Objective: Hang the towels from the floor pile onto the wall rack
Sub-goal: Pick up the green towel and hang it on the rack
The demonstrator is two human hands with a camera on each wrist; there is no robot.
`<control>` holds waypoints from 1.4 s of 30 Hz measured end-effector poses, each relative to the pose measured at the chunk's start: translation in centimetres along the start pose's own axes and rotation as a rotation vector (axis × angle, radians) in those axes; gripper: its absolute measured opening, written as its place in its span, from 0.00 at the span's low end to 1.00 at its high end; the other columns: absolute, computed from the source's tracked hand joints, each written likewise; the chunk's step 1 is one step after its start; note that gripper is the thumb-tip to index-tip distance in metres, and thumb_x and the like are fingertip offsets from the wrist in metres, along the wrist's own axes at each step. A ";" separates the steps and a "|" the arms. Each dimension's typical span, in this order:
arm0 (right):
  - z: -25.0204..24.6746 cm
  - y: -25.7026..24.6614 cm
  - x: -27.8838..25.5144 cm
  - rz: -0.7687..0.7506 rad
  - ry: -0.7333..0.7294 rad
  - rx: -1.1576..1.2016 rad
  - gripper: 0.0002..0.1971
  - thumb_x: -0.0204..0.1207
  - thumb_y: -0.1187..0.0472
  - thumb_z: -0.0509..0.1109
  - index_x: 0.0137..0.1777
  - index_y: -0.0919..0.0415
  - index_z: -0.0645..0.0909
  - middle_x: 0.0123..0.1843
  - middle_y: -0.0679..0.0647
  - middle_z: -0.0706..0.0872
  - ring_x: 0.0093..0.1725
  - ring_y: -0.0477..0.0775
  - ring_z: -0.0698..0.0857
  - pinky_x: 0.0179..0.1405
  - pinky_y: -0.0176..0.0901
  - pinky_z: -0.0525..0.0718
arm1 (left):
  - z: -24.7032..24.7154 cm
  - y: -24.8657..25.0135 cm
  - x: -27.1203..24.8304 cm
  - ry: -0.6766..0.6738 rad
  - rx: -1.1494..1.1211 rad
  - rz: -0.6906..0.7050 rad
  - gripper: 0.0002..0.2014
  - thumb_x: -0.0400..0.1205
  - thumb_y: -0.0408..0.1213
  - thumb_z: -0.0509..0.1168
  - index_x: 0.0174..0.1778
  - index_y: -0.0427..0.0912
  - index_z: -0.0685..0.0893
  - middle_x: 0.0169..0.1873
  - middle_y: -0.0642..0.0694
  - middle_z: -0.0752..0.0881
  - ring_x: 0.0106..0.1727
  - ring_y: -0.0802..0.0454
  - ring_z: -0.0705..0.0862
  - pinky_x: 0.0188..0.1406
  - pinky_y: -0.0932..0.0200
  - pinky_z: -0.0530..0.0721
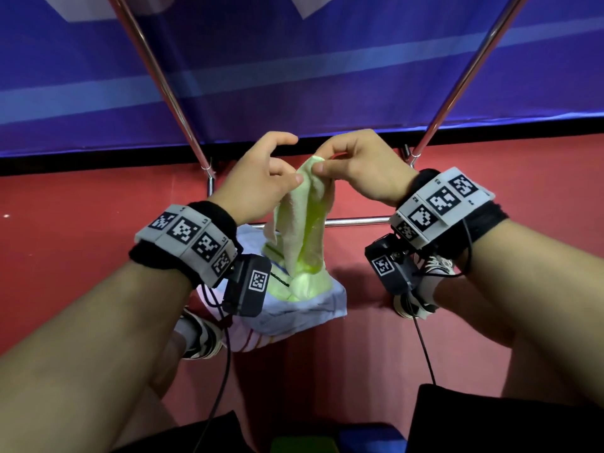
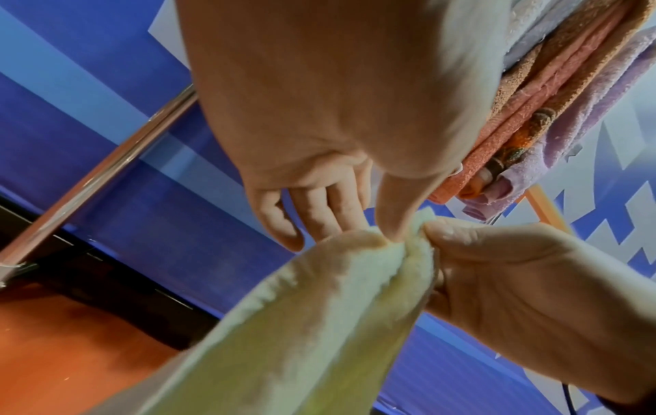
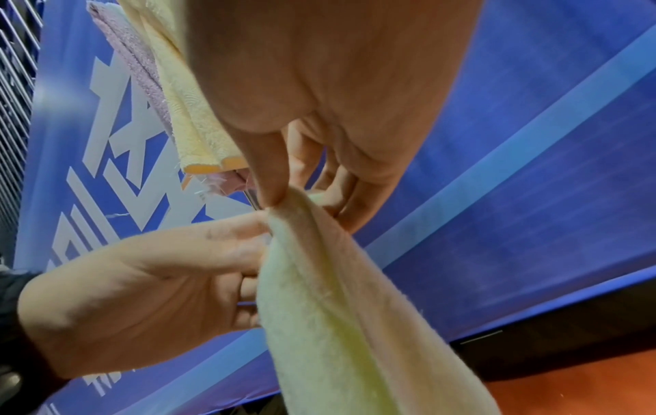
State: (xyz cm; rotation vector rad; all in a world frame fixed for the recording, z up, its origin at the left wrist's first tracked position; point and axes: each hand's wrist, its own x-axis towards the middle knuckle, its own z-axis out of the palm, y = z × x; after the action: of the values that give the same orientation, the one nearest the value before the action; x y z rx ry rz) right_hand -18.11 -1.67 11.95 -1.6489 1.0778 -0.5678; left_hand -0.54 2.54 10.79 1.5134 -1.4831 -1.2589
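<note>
Risk: your pinch holds only the top edge of the green towel (image 1: pixel 302 230); spread your hands too fast and a corner may slip free.
Left hand (image 1: pixel 258 184): raised before you, thumb and forefinger pinching the towel's edge, other fingers loosely curled.
Right hand (image 1: pixel 359 168): touching the left, pinching the same edge.
Floor pile (image 1: pixel 313 302): beneath the towel's tail, between your feet.
Rack legs (image 1: pixel 163 83): beyond, against the blue wall.
</note>
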 end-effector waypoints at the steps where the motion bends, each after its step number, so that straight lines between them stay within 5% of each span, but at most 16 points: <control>1: -0.1 0.1 0.2 0.008 0.043 0.008 0.10 0.74 0.71 0.72 0.36 0.55 0.85 0.36 0.53 0.87 0.39 0.48 0.84 0.48 0.46 0.83 | 0.0 -0.3 0.0 -0.026 0.017 -0.025 0.25 0.80 0.25 0.66 0.70 0.49 0.70 0.37 0.46 0.86 0.37 0.50 0.81 0.41 0.58 0.81; 7: -0.5 0.8 0.8 0.058 0.331 -0.068 0.04 0.74 0.68 0.72 0.39 0.62 0.85 0.33 0.49 0.84 0.33 0.42 0.80 0.38 0.35 0.79 | -0.7 -2.3 -0.2 -0.135 0.204 -0.118 0.25 0.79 0.24 0.66 0.72 0.44 0.71 0.34 0.49 0.80 0.28 0.57 0.75 0.34 0.63 0.75; 12: -1.4 1.2 0.8 0.099 0.433 -0.204 0.05 0.74 0.65 0.71 0.37 0.57 0.84 0.37 0.50 0.84 0.38 0.46 0.81 0.42 0.36 0.78 | -2.1 -3.1 -0.3 -0.052 0.228 -0.127 0.20 0.80 0.26 0.65 0.67 0.45 0.75 0.37 0.47 0.81 0.34 0.50 0.81 0.30 0.59 0.81; 15: -2.1 1.1 0.9 0.119 0.465 -0.218 0.06 0.74 0.65 0.70 0.37 0.57 0.83 0.35 0.50 0.83 0.36 0.45 0.81 0.40 0.35 0.78 | -2.5 -3.2 -0.3 -0.019 0.266 -0.096 0.14 0.82 0.28 0.64 0.62 0.45 0.78 0.33 0.51 0.80 0.31 0.56 0.79 0.32 0.62 0.80; 21: -1.4 1.3 0.9 0.163 0.320 -0.233 0.04 0.74 0.65 0.72 0.38 0.63 0.85 0.30 0.49 0.82 0.28 0.37 0.77 0.36 0.35 0.78 | -2.3 -2.5 -0.1 0.158 0.154 -0.022 0.10 0.82 0.26 0.61 0.55 0.39 0.86 0.31 0.48 0.77 0.27 0.63 0.72 0.29 0.69 0.74; 25: -0.4 1.0 0.8 0.108 0.263 -0.149 0.05 0.73 0.67 0.72 0.38 0.69 0.85 0.43 0.62 0.87 0.41 0.49 0.81 0.52 0.51 0.83 | -2.0 -1.6 -0.1 0.177 0.063 -0.023 0.13 0.84 0.29 0.60 0.47 0.50 0.86 0.39 0.39 0.83 0.36 0.47 0.77 0.38 0.54 0.77; 29: 0.7 0.3 0.5 0.044 0.129 -0.184 0.02 0.74 0.66 0.74 0.41 0.63 0.86 0.62 0.55 0.82 0.61 0.45 0.79 0.64 0.36 0.73 | -1.8 -1.0 -0.3 0.156 -0.028 -0.046 0.13 0.82 0.31 0.59 0.46 0.54 0.85 0.40 0.44 0.85 0.41 0.51 0.80 0.47 0.53 0.78; 36: 1.6 -1.3 0.1 -0.052 -0.079 -0.061 0.10 0.73 0.71 0.72 0.35 0.56 0.83 0.75 0.58 0.74 0.72 0.39 0.72 0.62 0.31 0.73 | -1.5 0.4 -0.4 0.038 -0.195 0.003 0.13 0.84 0.20 0.53 0.56 0.40 0.75 0.32 0.45 0.77 0.25 0.63 0.78 0.27 0.69 0.76; 38: 1.7 -1.4 0.1 -0.060 -0.131 -0.032 0.12 0.73 0.72 0.72 0.34 0.54 0.82 0.72 0.58 0.77 0.72 0.43 0.74 0.65 0.34 0.72 | -1.4 0.6 -0.4 0.001 -0.196 0.032 0.14 0.84 0.19 0.55 0.54 0.44 0.75 0.33 0.47 0.79 0.28 0.59 0.78 0.30 0.66 0.76; 42: 1.5 -1.1 0.2 -0.026 -0.106 -0.015 0.08 0.74 0.72 0.72 0.37 0.59 0.84 0.45 0.57 0.89 0.44 0.49 0.85 0.49 0.44 0.84 | -1.3 0.5 -0.2 0.010 -0.160 0.046 0.14 0.83 0.21 0.58 0.53 0.47 0.75 0.33 0.50 0.80 0.30 0.61 0.77 0.34 0.66 0.76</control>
State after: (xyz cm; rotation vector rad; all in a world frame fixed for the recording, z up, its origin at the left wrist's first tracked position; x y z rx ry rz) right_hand -16.38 -1.06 12.46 -1.6894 0.9866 -0.4843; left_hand 0.50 2.48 11.74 1.3717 -1.3692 -1.3081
